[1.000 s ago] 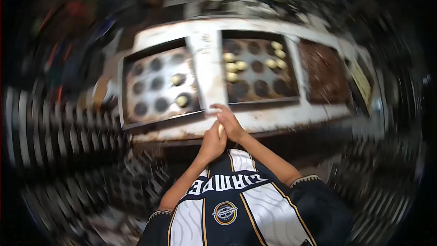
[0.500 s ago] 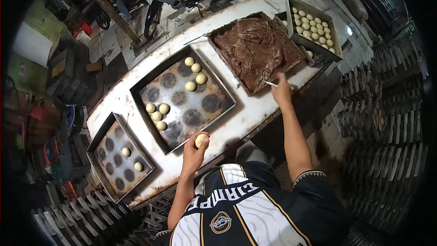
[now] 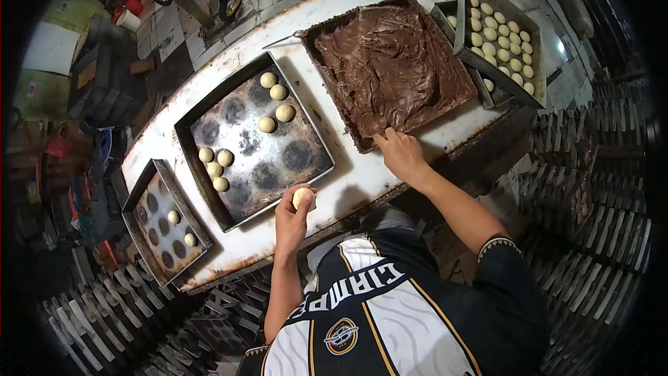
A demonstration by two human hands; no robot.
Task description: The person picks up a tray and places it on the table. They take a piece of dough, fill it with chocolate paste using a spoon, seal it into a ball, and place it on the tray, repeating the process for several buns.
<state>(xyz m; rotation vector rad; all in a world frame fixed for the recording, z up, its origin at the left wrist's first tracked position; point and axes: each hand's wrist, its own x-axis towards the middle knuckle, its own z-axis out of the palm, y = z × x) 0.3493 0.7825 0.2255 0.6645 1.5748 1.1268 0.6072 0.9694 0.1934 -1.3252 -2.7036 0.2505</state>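
My left hand [image 3: 292,216] is closed around a pale dough ball [image 3: 303,199], above the near edge of the large tray. At the near edge of a square pan of thick brown chocolate filling [image 3: 396,63], my right hand [image 3: 403,157] has its fingers pinched together. They grip a thin, pale-handled tool that showed a moment ago; now the hand and filling mostly hide it. Several dough balls [image 3: 284,113] lie in two groups in the large metal tray [image 3: 327,166], whose bottom has dark round marks.
On the left, a smaller tray [image 3: 202,254] carries two dough balls [image 3: 190,239]. At the right, a deep tray [image 3: 539,94] full of dough balls rests on another tray [image 3: 494,102]. All stand on a white, rusty-edged table [image 3: 362,184]. Stacked metal pieces [image 3: 612,223] fill the right side.
My right hand has moved down against the filling's near edge, and its tool is now mostly hidden. My left hand still holds the dough ball. The whole view has shifted slightly.
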